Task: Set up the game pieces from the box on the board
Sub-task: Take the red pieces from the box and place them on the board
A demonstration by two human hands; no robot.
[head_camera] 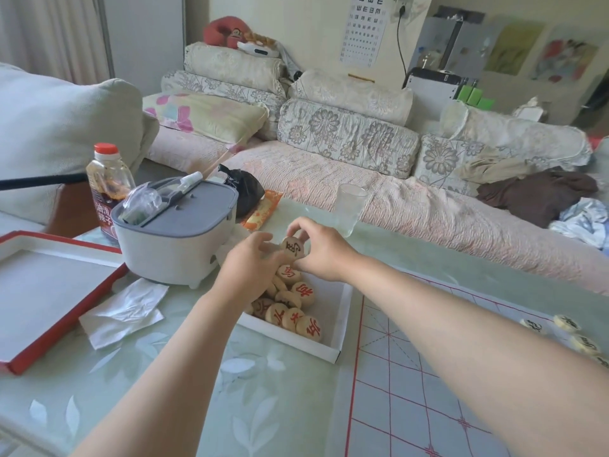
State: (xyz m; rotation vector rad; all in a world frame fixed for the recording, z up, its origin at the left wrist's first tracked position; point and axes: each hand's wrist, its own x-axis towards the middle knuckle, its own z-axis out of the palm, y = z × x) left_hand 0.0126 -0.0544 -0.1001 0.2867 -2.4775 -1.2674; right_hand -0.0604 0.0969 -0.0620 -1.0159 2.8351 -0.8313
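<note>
right hand (321, 255), curled, pinches a wooden piece (294, 248) above the far end of the box (343, 308); left hand (250, 262) curls just beside it, its hold i cannot tell.

**Wood, card and glass**

The round pieces (292, 317) look like pale, smooth wood with red-painted characters. Their box (339, 311) is matt white card. The board (412, 374) is a thin matt sheet, the table (197, 390) has a glossy glass top, and the tissue (125, 308) is crumpled paper
</note>
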